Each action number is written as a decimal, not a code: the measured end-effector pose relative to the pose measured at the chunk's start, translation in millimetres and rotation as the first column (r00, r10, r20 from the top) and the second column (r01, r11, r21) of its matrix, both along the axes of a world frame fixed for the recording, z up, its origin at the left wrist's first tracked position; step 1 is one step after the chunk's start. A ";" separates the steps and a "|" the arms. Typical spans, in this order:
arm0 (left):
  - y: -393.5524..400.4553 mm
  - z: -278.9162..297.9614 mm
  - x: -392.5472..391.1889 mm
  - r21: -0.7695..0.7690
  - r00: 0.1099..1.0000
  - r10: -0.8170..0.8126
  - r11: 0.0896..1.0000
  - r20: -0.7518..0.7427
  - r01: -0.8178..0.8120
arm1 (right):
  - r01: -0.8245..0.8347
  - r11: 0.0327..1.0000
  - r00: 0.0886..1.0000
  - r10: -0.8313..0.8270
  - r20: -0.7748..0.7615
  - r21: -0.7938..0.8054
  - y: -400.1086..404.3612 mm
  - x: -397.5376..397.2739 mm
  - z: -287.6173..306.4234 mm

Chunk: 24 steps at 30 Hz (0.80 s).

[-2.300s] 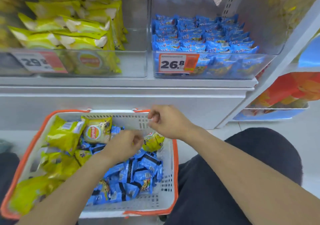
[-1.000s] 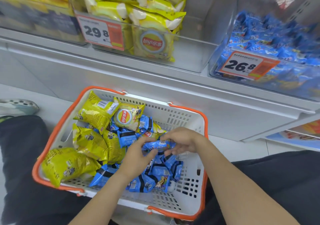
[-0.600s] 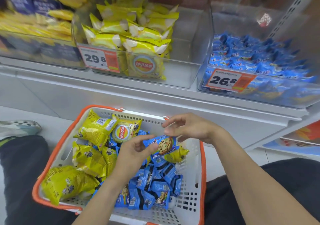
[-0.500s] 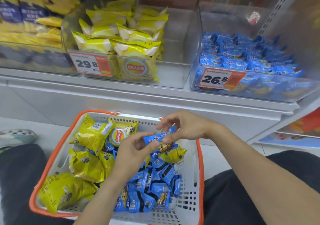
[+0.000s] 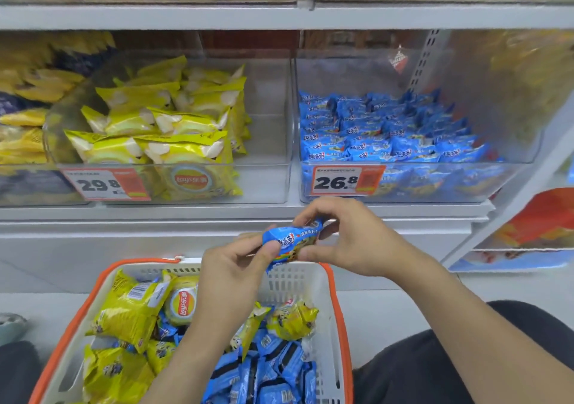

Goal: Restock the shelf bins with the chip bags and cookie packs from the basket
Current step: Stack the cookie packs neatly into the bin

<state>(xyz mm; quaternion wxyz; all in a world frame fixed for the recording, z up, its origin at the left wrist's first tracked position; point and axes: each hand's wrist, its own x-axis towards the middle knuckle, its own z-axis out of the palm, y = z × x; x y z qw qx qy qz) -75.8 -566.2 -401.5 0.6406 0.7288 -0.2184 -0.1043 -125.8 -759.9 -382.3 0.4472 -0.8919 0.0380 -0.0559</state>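
Nearest the camera, between two dark-clothed knees, a white perforated plastic basket (image 5: pixel 327 316) with an orange rim sits on the floor. It holds two sorts of goods: crinkled yellow chip bags (image 5: pixel 130 310), at least five that show, heaped at its left and middle, and a loose pile of small blue cookie packs (image 5: pixel 264 369) at its right, too overlapped to count. All are glossy film pouches with crimped ends.

Just above the basket's far edge, both hands share one blue cookie pack (image 5: pixel 290 240), a small pillow-shaped pouch with white lettering, a rainbow stripe and a printed cookie. The left hand (image 5: pixel 231 274) pinches its left end between thumb and curled fingers; the right hand (image 5: pixel 351 242) grips its right end, fingers arched over the top and thumb beneath. The pack is in the air, clear of the basket and short of the shelf.

Beyond the hands runs a white metal shelf (image 5: pixel 217 214) carrying clear, hard-walled plastic bins. The middle bin (image 5: pixel 267 124) holds stacked yellow chip bags filling its left part, behind an orange-and-white price tag (image 5: pixel 105 184) reading 29.8. The right bin (image 5: pixel 512 183) is packed with rows of the same blue cookie packs, tagged 26.8 (image 5: pixel 344 180). A third bin at far left holds blurred yellow and dark-blue bags. Above, another shelf carries pale packages, too blurred to tell.
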 end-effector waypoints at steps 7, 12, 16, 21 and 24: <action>-42.6 41.8 15.6 -0.099 0.943 0.066 0.994 0.327 -0.035 | 0.165 0.975 0.917 -0.207 0.342 0.149 -23.8 -15.6 37.6; -70.5 61.3 60.4 0.078 0.779 0.034 0.991 0.627 -0.106 | 0.408 0.877 0.713 -0.481 0.510 0.256 -49.9 -10.1 57.8; -96.5 67.7 83.1 0.384 0.786 -0.164 0.918 0.596 -0.099 | 0.578 0.798 0.660 -0.581 0.476 0.172 -86.5 19.9 70.0; -107.9 64.4 84.2 0.538 0.722 -0.235 0.814 0.651 -0.221 | 0.603 0.797 0.751 -0.552 0.361 -0.037 -123.8 90.4 72.4; -105.3 61.4 84.6 0.567 0.688 -0.271 0.786 0.673 -0.245 | 0.560 0.813 0.802 -0.485 0.349 -0.157 -137.7 133.4 69.2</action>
